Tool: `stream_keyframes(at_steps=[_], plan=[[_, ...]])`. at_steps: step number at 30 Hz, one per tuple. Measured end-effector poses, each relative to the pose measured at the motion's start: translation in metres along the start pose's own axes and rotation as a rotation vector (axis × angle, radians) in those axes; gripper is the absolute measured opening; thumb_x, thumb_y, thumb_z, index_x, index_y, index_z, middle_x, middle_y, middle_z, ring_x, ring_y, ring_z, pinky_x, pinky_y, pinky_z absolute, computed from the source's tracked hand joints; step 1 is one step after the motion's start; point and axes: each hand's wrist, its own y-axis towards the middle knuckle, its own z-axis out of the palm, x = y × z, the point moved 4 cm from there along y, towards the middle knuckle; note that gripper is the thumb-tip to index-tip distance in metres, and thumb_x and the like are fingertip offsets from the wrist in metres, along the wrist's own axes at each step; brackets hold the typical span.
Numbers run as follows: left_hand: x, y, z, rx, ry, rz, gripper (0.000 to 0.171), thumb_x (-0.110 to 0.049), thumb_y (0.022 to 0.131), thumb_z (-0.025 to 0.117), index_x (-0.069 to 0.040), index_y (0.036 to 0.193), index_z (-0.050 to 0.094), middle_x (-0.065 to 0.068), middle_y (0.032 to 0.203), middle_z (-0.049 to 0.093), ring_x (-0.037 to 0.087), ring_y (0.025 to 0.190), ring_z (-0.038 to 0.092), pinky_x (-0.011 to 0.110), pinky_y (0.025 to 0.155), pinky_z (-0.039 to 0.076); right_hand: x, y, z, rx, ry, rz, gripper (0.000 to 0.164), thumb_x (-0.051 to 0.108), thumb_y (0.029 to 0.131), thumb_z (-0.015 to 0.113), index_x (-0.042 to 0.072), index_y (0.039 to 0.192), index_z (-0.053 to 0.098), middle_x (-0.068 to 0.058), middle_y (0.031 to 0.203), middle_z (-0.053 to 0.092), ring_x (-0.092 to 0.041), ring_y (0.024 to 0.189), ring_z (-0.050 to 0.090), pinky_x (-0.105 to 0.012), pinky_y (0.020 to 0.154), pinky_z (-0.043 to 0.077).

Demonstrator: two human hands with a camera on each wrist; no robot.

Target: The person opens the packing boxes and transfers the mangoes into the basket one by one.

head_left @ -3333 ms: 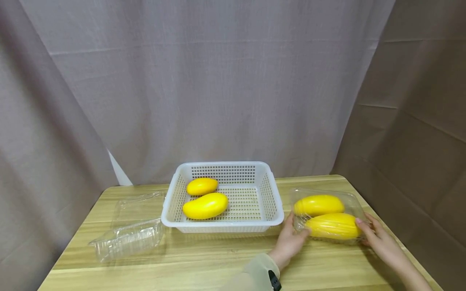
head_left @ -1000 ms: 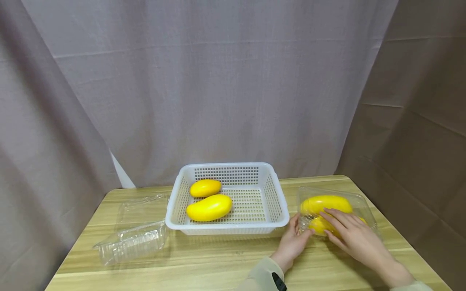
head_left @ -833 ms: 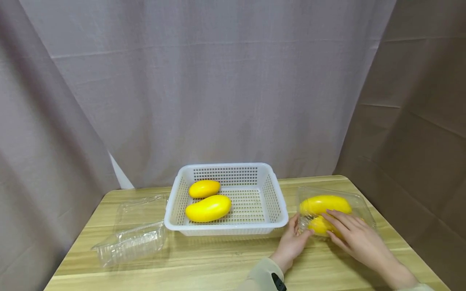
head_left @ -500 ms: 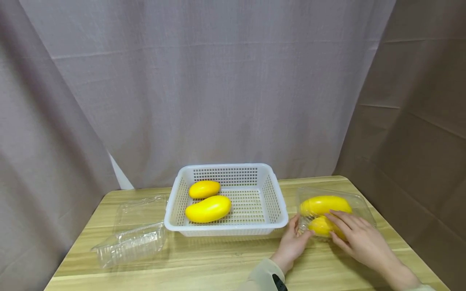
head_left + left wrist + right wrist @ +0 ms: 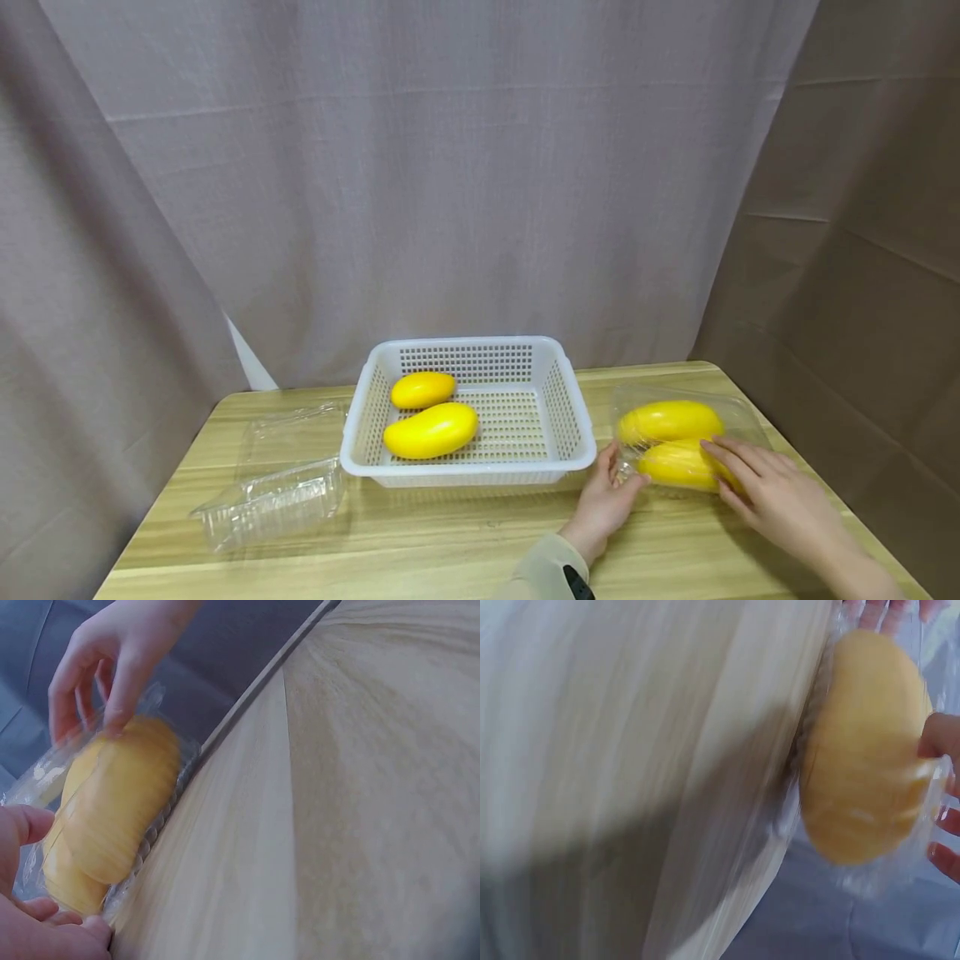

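Observation:
A clear plastic clamshell box [image 5: 738, 410] lies on the right side of the table with two yellow mangoes inside, a far one [image 5: 670, 422] and a near one [image 5: 675, 464]. Clear plastic covers both fruits. My left hand [image 5: 602, 506] holds the box's left end between thumb and fingers. My right hand [image 5: 787, 504] rests on the cover at the near right, its fingers spread and fairly straight over the near mango. In the left wrist view, the right hand's fingertips [image 5: 116, 724] touch the plastic from above. The right wrist view shows one mango [image 5: 862, 742] close up, blurred.
A white perforated basket [image 5: 465, 468] stands mid-table, with two more mangoes [image 5: 431, 431] at its left side. Left of it lies an opened clear clamshell [image 5: 273, 504]. Grey curtains [image 5: 480, 183] hang behind the wooden table [image 5: 420, 542].
The right hand left the box's right end, moved onto the cover above the near mango, then slid back rightward along it. The left hand stays at the left end.

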Motion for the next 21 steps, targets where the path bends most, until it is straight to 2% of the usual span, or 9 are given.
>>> stream_keyframes(at_steps=[8, 14, 16, 18, 19, 21], plan=[[-0.002, -0.001, 0.002, -0.015, -0.024, 0.014, 0.069, -0.014, 0.084, 0.074, -0.014, 0.147, 0.046, 0.017, 0.151, 0.046, 0.034, 0.139, 0.044, 0.047, 0.116, 0.033, -0.024, -0.019, -0.009, 0.073, -0.020, 0.086, 0.071, 0.059, 0.106, 0.024, 0.004, 0.127, 0.065, -0.016, 0.122, 0.065, -0.036, 0.104, 0.060, -0.048, 0.082, 0.043], [-0.003, -0.003, 0.002, -0.014, -0.025, 0.016, 0.069, -0.013, 0.084, 0.073, -0.014, 0.147, 0.046, 0.017, 0.151, 0.045, 0.034, 0.139, 0.044, 0.047, 0.116, 0.033, -0.029, -0.026, -0.010, 0.059, -0.006, 0.102, 0.070, 0.059, 0.106, 0.027, 0.005, 0.130, 0.064, -0.014, 0.124, 0.064, -0.035, 0.106, 0.058, -0.046, 0.083, 0.042], [-0.003, -0.002, 0.002, -0.013, -0.025, 0.025, 0.069, -0.012, 0.085, 0.073, -0.013, 0.147, 0.045, 0.018, 0.151, 0.045, 0.034, 0.139, 0.044, 0.048, 0.116, 0.033, -0.029, -0.027, -0.010, 0.052, -0.004, 0.097, 0.069, 0.058, 0.106, 0.027, 0.005, 0.130, 0.064, -0.015, 0.125, 0.064, -0.035, 0.106, 0.058, -0.042, 0.096, 0.042], [-0.003, -0.002, 0.002, -0.013, -0.026, 0.028, 0.069, -0.011, 0.085, 0.073, -0.013, 0.147, 0.045, 0.018, 0.151, 0.045, 0.034, 0.139, 0.043, 0.048, 0.116, 0.033, -0.030, -0.027, -0.010, 0.046, 0.000, 0.094, 0.069, 0.057, 0.107, 0.027, 0.004, 0.130, 0.064, -0.016, 0.125, 0.064, -0.036, 0.105, 0.058, -0.032, 0.112, 0.033], [-0.003, -0.002, 0.002, -0.013, -0.026, 0.027, 0.069, -0.011, 0.085, 0.073, -0.013, 0.147, 0.045, 0.018, 0.151, 0.045, 0.034, 0.139, 0.043, 0.048, 0.116, 0.033, -0.030, -0.027, -0.010, 0.043, -0.003, 0.095, 0.068, 0.057, 0.107, 0.027, 0.005, 0.131, 0.064, -0.016, 0.126, 0.064, -0.036, 0.105, 0.058, -0.024, 0.117, 0.025], [-0.003, -0.003, 0.002, -0.013, -0.025, 0.024, 0.069, -0.012, 0.084, 0.074, -0.014, 0.148, 0.045, 0.017, 0.151, 0.045, 0.033, 0.139, 0.043, 0.047, 0.116, 0.032, -0.030, -0.028, -0.010, 0.039, -0.016, 0.100, 0.068, 0.056, 0.107, 0.026, 0.005, 0.131, 0.064, -0.016, 0.127, 0.064, -0.035, 0.105, 0.059, -0.021, 0.117, 0.025]])
